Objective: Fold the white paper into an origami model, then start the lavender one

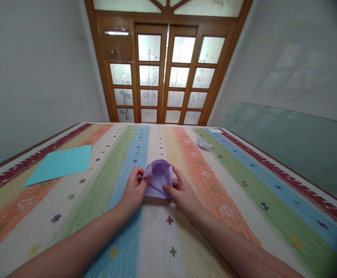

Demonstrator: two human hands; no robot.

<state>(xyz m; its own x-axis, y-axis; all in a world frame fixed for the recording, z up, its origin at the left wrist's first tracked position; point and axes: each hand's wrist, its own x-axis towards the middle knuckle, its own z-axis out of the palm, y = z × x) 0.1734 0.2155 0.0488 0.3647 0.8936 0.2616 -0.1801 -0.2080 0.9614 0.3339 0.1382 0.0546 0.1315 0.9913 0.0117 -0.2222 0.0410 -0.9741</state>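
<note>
Between my two hands is a partly folded sheet of purple paper (158, 178), raised slightly over the middle of the table. Its top edge bulges open in a rounded pocket, and a crease slants across the lower part. My left hand (135, 188) pinches the paper's left side between thumb and fingers. On the opposite side, my right hand (182, 190) grips the edge, its thumb on the front face and the fingers partly hidden behind.
A turquoise paper sheet (60, 164) lies flat at the left. A folded pale paper piece (204, 144) sits farther back on the right, near a small white slip (215, 131). The striped tablecloth (99, 224) covers the table; wooden glazed doors (164, 77) stand beyond.
</note>
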